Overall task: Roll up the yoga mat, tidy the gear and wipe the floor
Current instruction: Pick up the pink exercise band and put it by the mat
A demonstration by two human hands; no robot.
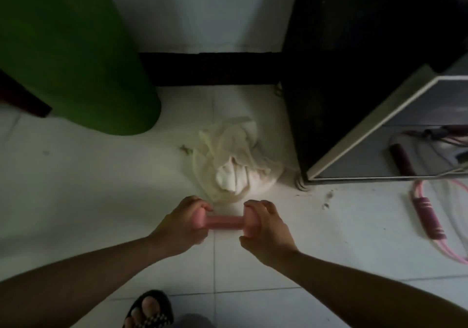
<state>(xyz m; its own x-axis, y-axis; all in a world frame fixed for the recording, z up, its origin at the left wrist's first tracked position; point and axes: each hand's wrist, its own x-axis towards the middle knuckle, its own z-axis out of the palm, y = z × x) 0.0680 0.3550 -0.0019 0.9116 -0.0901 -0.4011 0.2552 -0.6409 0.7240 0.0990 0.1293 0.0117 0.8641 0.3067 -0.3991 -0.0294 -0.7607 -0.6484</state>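
A pink dumbbell (224,222) was held level low over the white tiled floor (76,201), the left hand (181,226) and right hand (266,229) each with fingers curled round one end. A crumpled cloth (235,160) lay just beyond, a rolled green yoga mat (76,61) stood further left, and a skipping rope (428,220) lay to the right.

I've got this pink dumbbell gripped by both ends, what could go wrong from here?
1. The left hand and right hand grip the pink dumbbell only by its ends; it may slip and strike the tiled floor or the sandalled foot.
2. The jump rope lies loose on the floor to the right, so stepping there could trip you.
3. The crumpled cloth just ahead might slide underfoot.
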